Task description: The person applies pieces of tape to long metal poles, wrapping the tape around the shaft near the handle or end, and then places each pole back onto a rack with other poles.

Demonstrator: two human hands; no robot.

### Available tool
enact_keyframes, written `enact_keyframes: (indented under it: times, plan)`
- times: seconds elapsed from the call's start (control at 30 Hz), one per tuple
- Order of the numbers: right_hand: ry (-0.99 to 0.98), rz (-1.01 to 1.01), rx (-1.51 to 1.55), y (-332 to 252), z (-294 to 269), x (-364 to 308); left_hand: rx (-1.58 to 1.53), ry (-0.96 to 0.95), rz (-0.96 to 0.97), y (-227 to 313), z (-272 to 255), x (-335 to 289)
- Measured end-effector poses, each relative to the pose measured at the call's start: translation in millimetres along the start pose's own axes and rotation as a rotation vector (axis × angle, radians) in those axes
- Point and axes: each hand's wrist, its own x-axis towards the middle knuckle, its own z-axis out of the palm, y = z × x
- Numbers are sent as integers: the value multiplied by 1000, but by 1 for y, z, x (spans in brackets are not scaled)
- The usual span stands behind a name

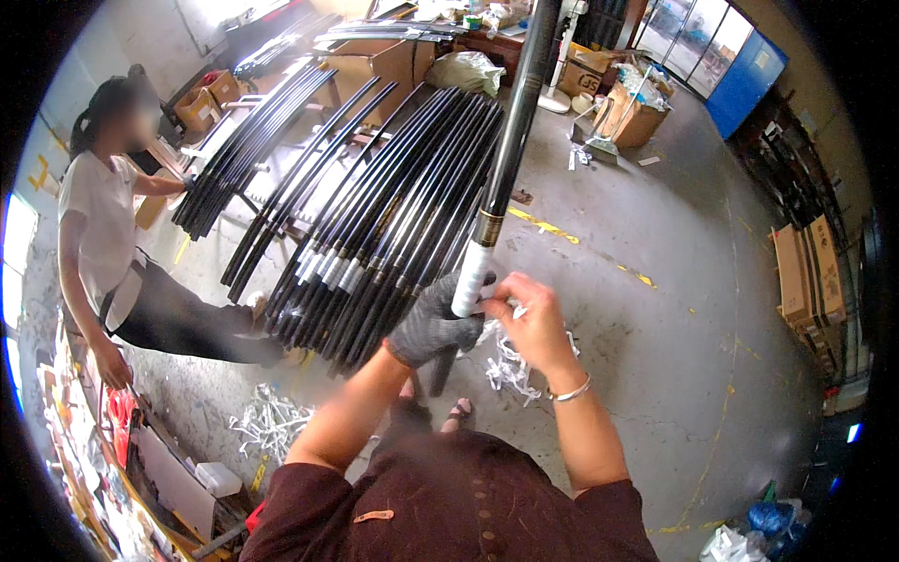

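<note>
A long glossy black pole [501,169] rises in front of me toward the top of the view. Its lower part is wrapped in a white band [473,279]. My left hand [434,323], in a dark grey knit glove, is closed around the pole beside this wrapping. Bare and with a bracelet at the wrist, my right hand [532,323] pinches a small white strip [487,293] against the wrapping's lower end. My palm and fingers hide part of the pole's bottom end.
Many similar black poles [375,225] lie side by side on a rack to my left. Beyond them a person [103,215] touches another bundle [253,140]. White scraps [513,365] litter the floor at my feet. Cardboard boxes [810,272] stand along the right wall.
</note>
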Motion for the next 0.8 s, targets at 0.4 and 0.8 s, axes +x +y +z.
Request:
enact_keyframes:
  times: [0.4, 0.8]
  plan:
    - [-11, 666, -1170, 265, -148, -155, -106, -9, -198, 13, -84, -73]
    - [-157, 839, -1131, 278, -107, -208, -82, 143, -193, 38, -138, -84]
